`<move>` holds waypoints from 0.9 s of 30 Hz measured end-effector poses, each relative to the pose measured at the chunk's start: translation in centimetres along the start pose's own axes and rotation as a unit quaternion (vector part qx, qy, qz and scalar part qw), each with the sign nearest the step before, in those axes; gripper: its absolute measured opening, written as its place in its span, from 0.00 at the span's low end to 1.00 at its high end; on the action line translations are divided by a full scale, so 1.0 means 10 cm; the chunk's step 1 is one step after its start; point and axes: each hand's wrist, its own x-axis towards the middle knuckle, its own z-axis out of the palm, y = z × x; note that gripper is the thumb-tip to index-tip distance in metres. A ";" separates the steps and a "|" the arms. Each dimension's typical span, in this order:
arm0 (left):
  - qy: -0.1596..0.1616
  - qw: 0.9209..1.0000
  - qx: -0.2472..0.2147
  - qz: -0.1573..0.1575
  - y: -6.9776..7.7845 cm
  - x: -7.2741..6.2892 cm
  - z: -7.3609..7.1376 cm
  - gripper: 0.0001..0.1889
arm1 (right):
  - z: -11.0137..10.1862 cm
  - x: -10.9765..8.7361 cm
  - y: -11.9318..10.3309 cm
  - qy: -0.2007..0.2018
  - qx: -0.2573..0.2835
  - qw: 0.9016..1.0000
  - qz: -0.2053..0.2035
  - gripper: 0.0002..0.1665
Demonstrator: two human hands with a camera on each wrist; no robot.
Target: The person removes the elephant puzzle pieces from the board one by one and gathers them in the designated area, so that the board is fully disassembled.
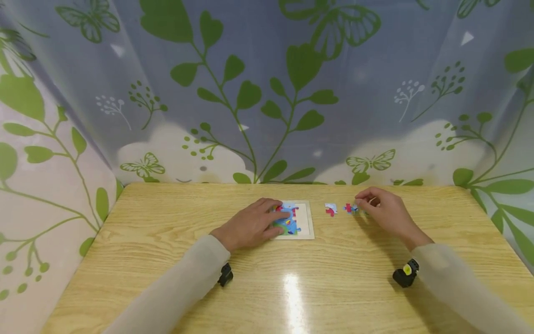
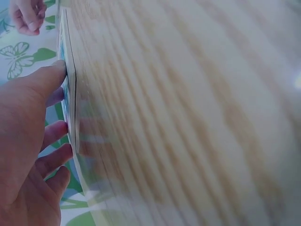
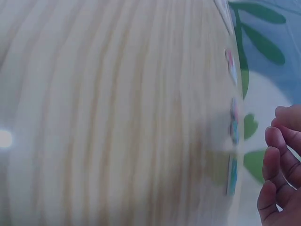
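Note:
In the head view, my left hand (image 1: 254, 222) rests with spread fingers on a shallow puzzle board (image 1: 309, 227) with a pale rim. Blue, red and green pieces (image 1: 292, 225) fill part of the board, its right side showing bare. The left wrist view shows the thumb (image 2: 54, 77) and fingertips along the board's edge (image 2: 73, 94). My right hand (image 1: 384, 211) hovers over loose pieces, thumb and forefinger tips close together; no piece shows between them. Below them lies a red and blue puzzle piece (image 1: 348, 208), with a blue-green one (image 3: 232, 174) nearby.
A red and pale blue puzzle piece (image 1: 331, 209) lies between the board and my right hand. The light wooden table (image 1: 333, 287) ends at a leaf-patterned curtain (image 1: 267, 93) behind. A black wrist camera (image 1: 405, 273) hangs at the right sleeve.

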 end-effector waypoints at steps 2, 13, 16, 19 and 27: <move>0.003 1.000 -0.002 0.001 -0.01 0.00 0.00 0.27 | 0.04 0.03 -0.07 -0.002 0.003 1.000 -0.005 0.16; 0.022 1.000 0.002 -0.004 -0.02 0.01 0.02 0.29 | 0.39 0.20 -0.40 -0.022 0.034 0.999 -0.033 0.12; 0.019 1.000 0.006 -0.012 -0.02 0.01 0.03 0.30 | 0.50 0.24 -0.49 -0.034 0.042 0.998 -0.045 0.12; 0.018 1.000 0.007 -0.017 -0.02 0.01 0.03 0.30 | 0.60 0.26 -0.58 -0.047 0.047 0.996 -0.057 0.13; 0.028 0.999 0.011 -0.011 -0.01 0.01 0.02 0.29 | 0.78 0.32 -0.75 -0.078 0.027 0.994 -0.074 0.13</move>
